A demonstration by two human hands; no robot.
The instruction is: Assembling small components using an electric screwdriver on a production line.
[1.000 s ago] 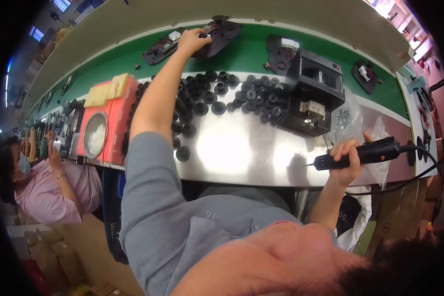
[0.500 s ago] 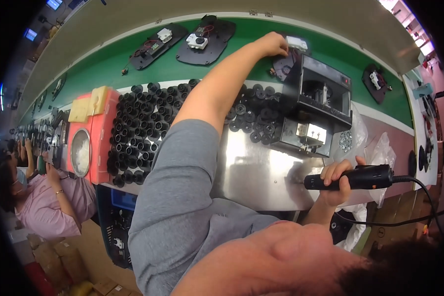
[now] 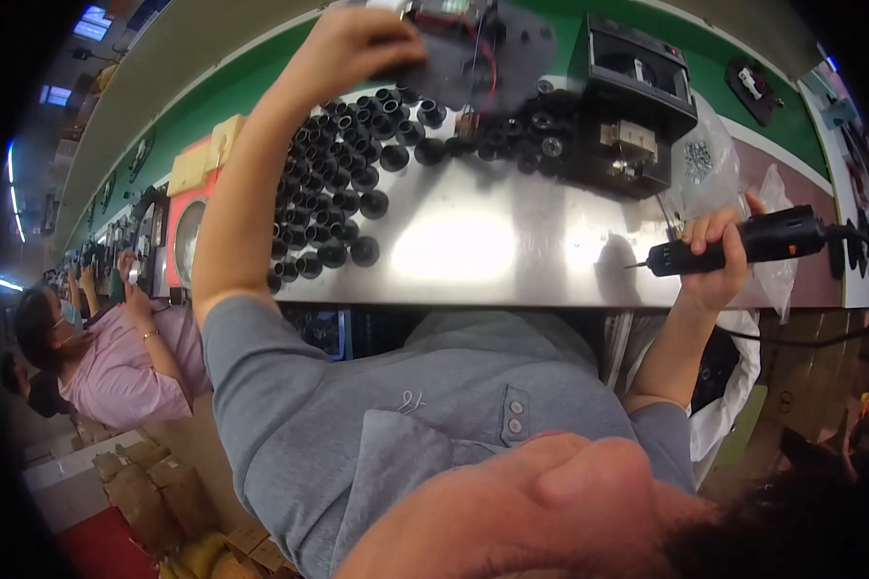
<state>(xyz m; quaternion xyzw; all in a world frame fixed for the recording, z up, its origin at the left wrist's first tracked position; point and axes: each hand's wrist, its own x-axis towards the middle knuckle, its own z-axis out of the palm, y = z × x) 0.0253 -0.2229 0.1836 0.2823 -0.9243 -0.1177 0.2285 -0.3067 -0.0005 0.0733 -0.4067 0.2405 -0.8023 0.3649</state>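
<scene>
Beyond and left of the right hand [image 3: 716, 253], the left hand [image 3: 362, 48] pinches the edge of a black plate [image 3: 454, 68], which is just right of its fingers. The right hand's fingers wrap round a black electric screwdriver [image 3: 777, 236]. Black cups [image 3: 346, 201] crowd the near side of the left hand; a black box [image 3: 642, 96] sits beyond the right hand.

Parts [image 3: 343, 188] lie on the bench [image 3: 531, 265] left of the machine [image 3: 647, 92], with the screwdriver [image 3: 782, 236] at its front right.

One screwdriver [image 3: 777, 234], two sponges [image 3: 227, 140] — one held panel [image 3: 526, 63]
</scene>
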